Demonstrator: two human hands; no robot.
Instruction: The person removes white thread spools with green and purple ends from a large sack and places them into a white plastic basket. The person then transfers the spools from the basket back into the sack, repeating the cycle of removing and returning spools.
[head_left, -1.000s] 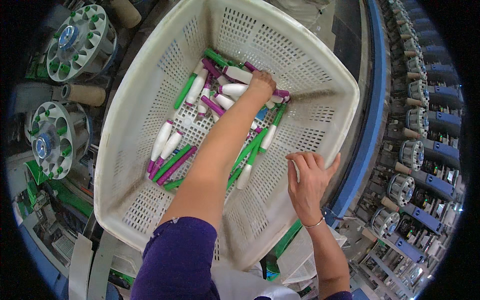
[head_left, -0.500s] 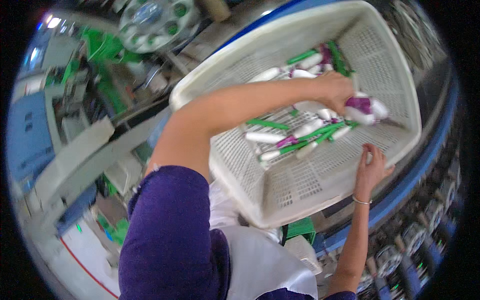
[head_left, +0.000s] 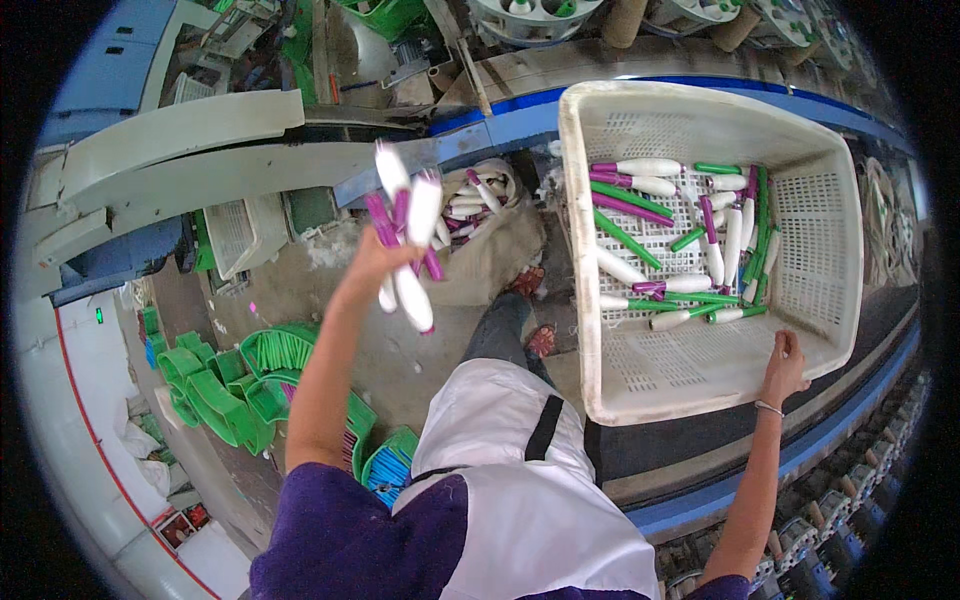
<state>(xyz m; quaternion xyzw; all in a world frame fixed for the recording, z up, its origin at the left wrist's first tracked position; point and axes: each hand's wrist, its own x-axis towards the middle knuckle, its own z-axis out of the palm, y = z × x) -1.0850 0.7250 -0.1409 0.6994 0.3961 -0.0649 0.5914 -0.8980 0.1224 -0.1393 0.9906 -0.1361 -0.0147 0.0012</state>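
My left hand (head_left: 385, 255) is closed around several bobbins (head_left: 408, 290) with white yarn on purple tubes. They fan out above and below the fingers, slightly blurred, in the air left of a white plastic basket (head_left: 672, 400). My right hand (head_left: 785, 370) has its fingers hooked over the basket's near rim, towards the right corner. Inside the basket lie loose yarn bobbins (head_left: 713, 240) on purple tubes, along with green tubes (head_left: 627, 238), some bare and some partly wound with white. Beyond my left hand, an open sack (head_left: 510, 250) on the floor contains more white-and-purple bobbins (head_left: 470, 207).
Green bins (head_left: 205, 395) stand on the floor at left, some filled with green or blue tubes (head_left: 390, 470). A grey machine rail (head_left: 190, 150) runs across the upper left. Blue-edged machinery (head_left: 510, 118) lies behind the basket, and spindles (head_left: 810, 530) line the lower right.
My left hand has come out of the basket and swung left with the bobbins. My right hand stays at the basket rim. The view has turned, bringing the floor, sack and green bins into sight.
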